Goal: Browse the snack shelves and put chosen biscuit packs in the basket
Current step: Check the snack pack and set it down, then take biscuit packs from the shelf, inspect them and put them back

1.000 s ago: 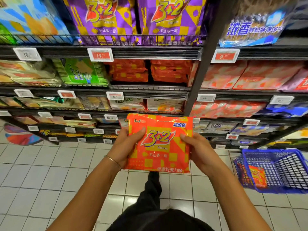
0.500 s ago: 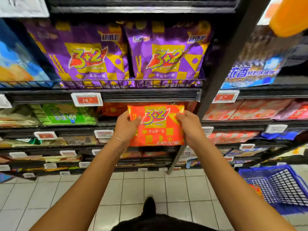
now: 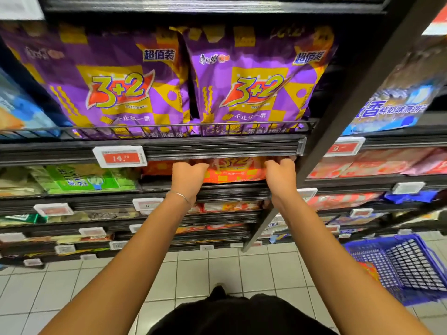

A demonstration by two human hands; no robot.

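Two hands up at the shelving on my feed, arms stretched forward. Left hand (image 3: 187, 176) has its fingers curled round the left edge of the orange 3+2 biscuit pack (image 3: 235, 171); right hand (image 3: 280, 174) grips the right edge the same way. So both are holding, neither is free. The pack is in the second shelf row, its top hidden behind the black shelf rail (image 3: 217, 147). I can't tell whether it rests on the shelf or hangs in the grip.

Thin bracelet (image 3: 180, 195) on the left wrist. Right above the pack, two big purple 3+2 bags stand side by side behind a wire guard, the left bag (image 3: 116, 85) and the right bag (image 3: 261, 85). A red price tag (image 3: 120, 156) reading 14 is clipped to the rail just left of the hands. A green pack (image 3: 79, 178) lies further left on the same row.

The blue basket (image 3: 396, 267) sits on the tiled floor (image 3: 193, 267) at lower right, well apart from the hands, with something orange (image 3: 368, 270) inside, too blurred to name.
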